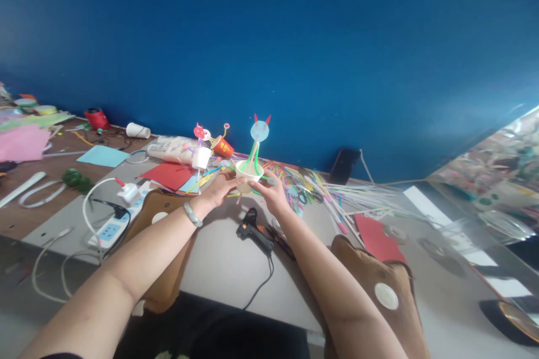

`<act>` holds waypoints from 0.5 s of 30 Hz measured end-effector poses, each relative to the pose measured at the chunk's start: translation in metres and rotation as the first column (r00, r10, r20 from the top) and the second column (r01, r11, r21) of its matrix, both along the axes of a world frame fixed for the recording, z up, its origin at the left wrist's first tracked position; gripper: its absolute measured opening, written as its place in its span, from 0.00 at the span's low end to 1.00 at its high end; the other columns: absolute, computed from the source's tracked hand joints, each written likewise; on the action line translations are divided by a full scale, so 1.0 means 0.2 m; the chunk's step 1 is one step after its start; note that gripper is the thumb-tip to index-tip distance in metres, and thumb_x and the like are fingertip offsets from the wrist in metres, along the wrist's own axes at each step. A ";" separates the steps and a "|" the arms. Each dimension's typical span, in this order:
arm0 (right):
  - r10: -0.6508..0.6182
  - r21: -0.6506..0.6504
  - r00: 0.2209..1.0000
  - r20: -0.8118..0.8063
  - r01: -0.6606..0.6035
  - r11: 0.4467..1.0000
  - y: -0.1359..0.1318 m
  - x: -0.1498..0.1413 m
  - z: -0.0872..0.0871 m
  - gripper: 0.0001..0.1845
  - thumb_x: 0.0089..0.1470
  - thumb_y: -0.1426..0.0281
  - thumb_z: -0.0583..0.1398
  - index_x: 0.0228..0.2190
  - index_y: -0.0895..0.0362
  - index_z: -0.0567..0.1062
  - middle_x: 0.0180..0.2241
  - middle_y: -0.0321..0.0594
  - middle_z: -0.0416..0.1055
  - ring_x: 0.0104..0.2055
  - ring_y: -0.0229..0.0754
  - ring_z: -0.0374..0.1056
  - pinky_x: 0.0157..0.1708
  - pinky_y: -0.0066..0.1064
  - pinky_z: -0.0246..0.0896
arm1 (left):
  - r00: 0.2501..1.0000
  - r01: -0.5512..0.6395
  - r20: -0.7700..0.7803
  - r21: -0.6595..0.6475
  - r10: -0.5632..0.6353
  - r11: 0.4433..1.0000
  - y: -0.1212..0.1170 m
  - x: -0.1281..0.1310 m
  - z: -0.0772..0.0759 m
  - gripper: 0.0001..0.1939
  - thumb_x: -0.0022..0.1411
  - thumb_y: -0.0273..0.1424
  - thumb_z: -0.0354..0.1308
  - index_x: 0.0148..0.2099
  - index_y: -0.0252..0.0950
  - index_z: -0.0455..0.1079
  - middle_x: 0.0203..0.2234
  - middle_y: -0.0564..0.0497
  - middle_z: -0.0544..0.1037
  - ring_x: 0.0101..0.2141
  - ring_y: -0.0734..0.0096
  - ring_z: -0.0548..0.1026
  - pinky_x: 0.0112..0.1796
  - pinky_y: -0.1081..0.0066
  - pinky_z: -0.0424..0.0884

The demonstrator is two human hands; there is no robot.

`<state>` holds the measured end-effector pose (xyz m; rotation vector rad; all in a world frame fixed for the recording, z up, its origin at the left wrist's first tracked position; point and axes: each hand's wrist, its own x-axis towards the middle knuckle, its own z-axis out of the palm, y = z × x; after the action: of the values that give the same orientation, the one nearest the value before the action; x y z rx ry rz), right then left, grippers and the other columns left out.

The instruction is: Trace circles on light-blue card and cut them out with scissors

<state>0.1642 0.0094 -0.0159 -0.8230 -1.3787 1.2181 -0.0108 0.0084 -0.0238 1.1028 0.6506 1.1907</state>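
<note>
Between my two hands a white paper cup is held up over the table. Green stems rise from it, topped by a light-blue paper disc with two red pointed horns. My left hand grips the cup's left side, and my right hand grips its right side. Beneath them a black hot glue gun lies on the table, its cord running toward me. Left of the cup stand a decorated white cup and a tilted red cup, both with paper shapes on stems.
A power strip with plugs and white cables lies at left. Colourful pipe cleaners and straws spread behind my hands, with scissors among them. A phone leans on the blue wall. Brown cushions sit at the table's front edge.
</note>
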 end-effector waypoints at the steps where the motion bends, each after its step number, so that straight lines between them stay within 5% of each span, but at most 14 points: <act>1: 0.014 -0.001 1.000 -0.004 -0.014 1.000 0.01 0.01 0.00 0.26 0.39 0.57 0.74 0.40 0.53 0.78 0.40 0.40 0.79 0.42 0.48 0.75 0.44 0.40 0.71 | 1.000 -0.007 -0.001 0.001 0.007 1.000 0.00 0.00 0.00 0.22 0.50 0.40 0.73 0.43 0.31 0.78 0.31 0.44 0.81 0.29 0.65 0.77 0.28 0.69 0.71; 4: 0.057 0.035 0.998 0.000 -0.057 0.998 0.04 0.05 0.01 0.33 0.36 0.52 0.74 0.44 0.52 0.79 0.46 0.42 0.79 0.48 0.52 0.74 0.48 0.42 0.69 | 1.000 -0.023 -0.016 0.017 0.023 1.000 0.01 -0.01 -0.01 0.22 0.49 0.42 0.73 0.41 0.30 0.78 0.29 0.44 0.80 0.27 0.66 0.76 0.24 0.70 0.69; 8: 0.009 0.043 1.000 -0.024 -0.008 0.999 0.09 0.13 0.06 0.35 0.44 0.41 0.67 0.45 0.52 0.81 0.45 0.45 0.80 0.51 0.53 0.74 0.52 0.44 0.67 | 0.991 -0.017 -0.133 0.058 0.024 0.998 -0.02 0.00 0.03 0.21 0.50 0.42 0.72 0.39 0.31 0.79 0.29 0.44 0.81 0.25 0.66 0.75 0.24 0.69 0.69; 15: -0.207 0.069 0.976 0.071 0.202 0.977 0.06 0.16 0.16 0.22 0.43 0.52 0.71 0.35 0.55 0.83 0.34 0.40 0.82 0.40 0.48 0.75 0.45 0.39 0.67 | 0.970 0.060 -0.243 0.197 -0.011 0.979 -0.06 0.03 0.04 0.26 0.48 0.40 0.74 0.47 0.33 0.78 0.37 0.44 0.82 0.44 0.53 0.78 0.44 0.61 0.73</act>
<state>0.1956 0.0220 0.0156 -0.9528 -1.3504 0.9886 -0.0043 -0.0036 -0.0150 1.4417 0.7020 1.1193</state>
